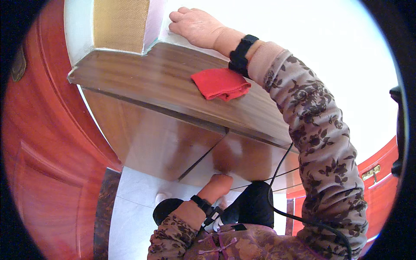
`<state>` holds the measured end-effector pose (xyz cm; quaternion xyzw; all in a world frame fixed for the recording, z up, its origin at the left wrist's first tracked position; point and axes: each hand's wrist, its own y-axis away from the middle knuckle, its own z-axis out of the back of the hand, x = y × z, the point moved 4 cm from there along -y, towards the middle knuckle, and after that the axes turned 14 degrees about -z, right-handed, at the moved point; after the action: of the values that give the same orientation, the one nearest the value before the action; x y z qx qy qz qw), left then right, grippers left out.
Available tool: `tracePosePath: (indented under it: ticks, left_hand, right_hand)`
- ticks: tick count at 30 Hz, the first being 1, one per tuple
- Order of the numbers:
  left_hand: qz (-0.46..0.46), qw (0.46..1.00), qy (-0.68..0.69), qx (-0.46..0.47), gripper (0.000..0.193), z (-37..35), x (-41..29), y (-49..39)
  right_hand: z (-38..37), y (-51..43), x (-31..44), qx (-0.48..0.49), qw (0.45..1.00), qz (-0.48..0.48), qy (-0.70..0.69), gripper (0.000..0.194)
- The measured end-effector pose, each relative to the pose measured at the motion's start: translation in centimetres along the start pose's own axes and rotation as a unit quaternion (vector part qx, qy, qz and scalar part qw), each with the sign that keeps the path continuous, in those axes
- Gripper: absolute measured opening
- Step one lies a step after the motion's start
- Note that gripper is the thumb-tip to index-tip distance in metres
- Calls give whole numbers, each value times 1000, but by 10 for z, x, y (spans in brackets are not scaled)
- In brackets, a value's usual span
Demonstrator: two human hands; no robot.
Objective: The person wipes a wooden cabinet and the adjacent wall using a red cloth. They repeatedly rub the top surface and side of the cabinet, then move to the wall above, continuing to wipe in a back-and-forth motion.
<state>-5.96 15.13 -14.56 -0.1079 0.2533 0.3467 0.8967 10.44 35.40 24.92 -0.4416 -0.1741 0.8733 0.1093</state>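
My right hand [195, 27] is at the top centre, fingers curled, against or just in front of the white wall above a brown wooden cabinet top [156, 74]; whether it holds something small cannot be told. A folded red cloth [221, 84] lies on the cabinet top, below my right wrist, which wears a black band [242, 53]. Lower down, in front of the cabinet doors, hangs my left hand [222, 184], its fingers curled and mostly hidden from view. It also has a black band [202, 204] at the wrist, and nothing is seen in it.
Glossy wooden cabinet doors [156, 139] stand below the top. A red panelled door [48, 182] is at the left, another red door [383, 165] at the right. A tan textured panel [120, 26] is set beside the wall. A black cable [276, 175] runs past my right sleeve.
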Motion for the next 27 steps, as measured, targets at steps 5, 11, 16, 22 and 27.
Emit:
tracePosePath:
  ticks: [5, 11, 16, 22, 27]
  left_hand:
    - [-17, 999, 1, -31, 22, 3, -4, 3]
    - [-23, 1000, -5, -11, 22, 1, -3, 2]
    - [-12, 999, 13, -51, 23, -5, 5, 2]
    - [17, 999, 10, -30, 24, 8, 9, 14]
    - [20, 999, 7, -29, 24, 28, 2, 30]
  right_hand:
    - [-20, -6, 16, 16, 999, 41, -9, 13]
    - [-36, 2, 14, 45, 998, 40, -15, 14]
    - [-35, 18, 11, 80, 996, 31, 0, 15]
    - [-26, 58, -4, 123, 992, 3, 6, 16]
    - [-18, 99, -21, 174, 984, -30, 9, 17]
